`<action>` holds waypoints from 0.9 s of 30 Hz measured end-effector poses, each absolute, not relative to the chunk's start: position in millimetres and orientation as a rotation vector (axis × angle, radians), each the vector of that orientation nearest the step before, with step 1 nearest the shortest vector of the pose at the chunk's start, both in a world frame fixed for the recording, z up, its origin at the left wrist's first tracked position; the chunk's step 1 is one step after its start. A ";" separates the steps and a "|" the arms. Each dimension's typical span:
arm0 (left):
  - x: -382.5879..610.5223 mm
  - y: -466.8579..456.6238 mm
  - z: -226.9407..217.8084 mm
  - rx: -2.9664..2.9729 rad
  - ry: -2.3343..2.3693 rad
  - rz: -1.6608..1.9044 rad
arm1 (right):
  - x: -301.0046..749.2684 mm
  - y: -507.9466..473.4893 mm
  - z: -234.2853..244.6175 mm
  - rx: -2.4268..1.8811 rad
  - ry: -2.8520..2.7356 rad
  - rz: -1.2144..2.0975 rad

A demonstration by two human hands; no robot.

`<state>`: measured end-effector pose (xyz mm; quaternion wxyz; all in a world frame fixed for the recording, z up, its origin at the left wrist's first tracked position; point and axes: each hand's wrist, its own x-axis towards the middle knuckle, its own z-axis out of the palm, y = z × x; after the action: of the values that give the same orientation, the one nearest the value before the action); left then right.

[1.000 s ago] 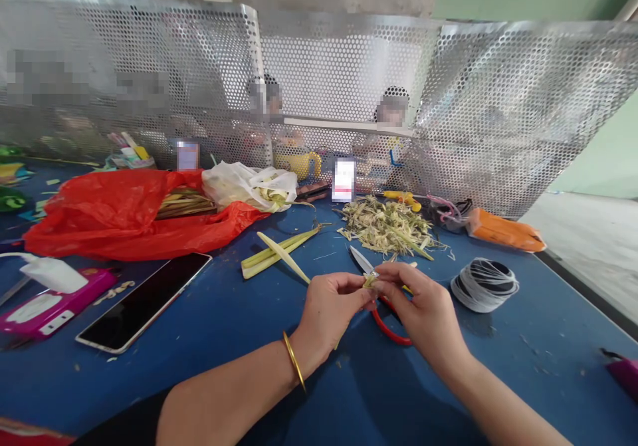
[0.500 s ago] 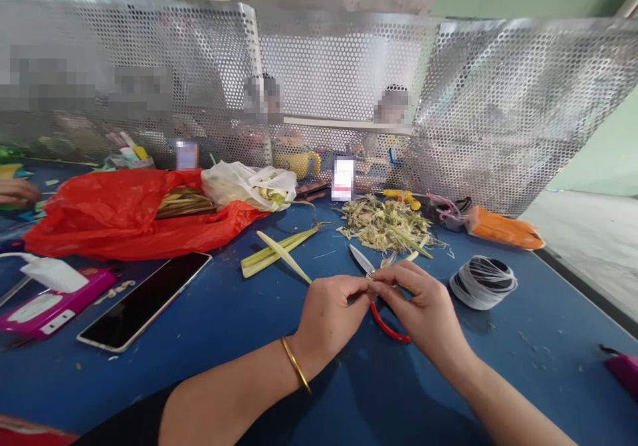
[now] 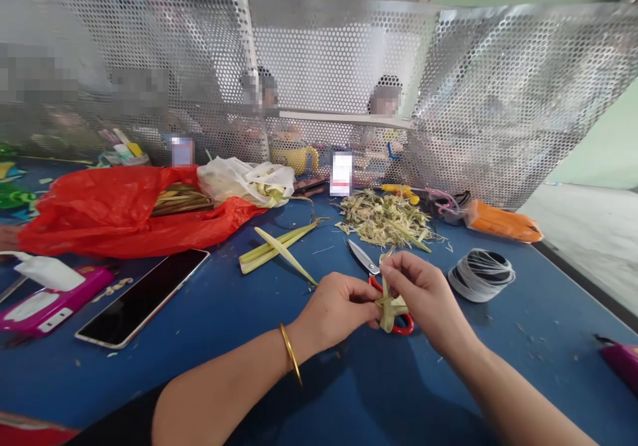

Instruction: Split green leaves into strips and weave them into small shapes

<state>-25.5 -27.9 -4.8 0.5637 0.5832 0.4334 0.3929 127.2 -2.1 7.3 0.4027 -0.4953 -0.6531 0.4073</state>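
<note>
My left hand (image 3: 341, 306) pinches a pale green piece of folded leaf strips (image 3: 390, 312) between thumb and fingers. On its right side, my right hand (image 3: 419, 290) is closed on an upper strip of the same piece. Beneath both hands lie scissors (image 3: 362, 257) with red handles, their blades pointing up and left; part of the handles is hidden by the piece and my fingers. Just left of my left hand, several long leaf strips (image 3: 274, 250) lie crossed on the blue table (image 3: 234, 320).
Leaf scraps (image 3: 383, 217) are heaped beyond the scissors. At right stand a spool of white cord (image 3: 481, 274) and an orange packet (image 3: 503, 221). Leftward lie a phone (image 3: 144, 300), a magenta power strip (image 3: 60, 300) and a red bag (image 3: 100, 207). A perforated metal screen (image 3: 343, 54) borders the back.
My hands have moved slightly apart, and the folded leaf piece now shows between them. My right hand has risen a little. At far left, the other person's hand has moved lower, mostly out of sight.
</note>
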 end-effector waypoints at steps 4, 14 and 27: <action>-25.4 -27.7 -3.6 1.196 0.914 0.849 | 127.3 0.8 7.0 -1.242 -1.575 1.045; -30.6 -25.0 -12.2 1.157 0.854 0.630 | 132.8 7.6 11.7 -1.119 -1.209 1.138; -30.1 -28.0 -5.5 1.192 0.920 0.581 | 128.5 8.8 7.1 -1.078 -1.119 1.209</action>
<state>-30.1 -28.0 -5.5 0.6917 0.5335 0.4116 0.2599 128.5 8.8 7.1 0.5534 -0.4560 -0.4736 0.5115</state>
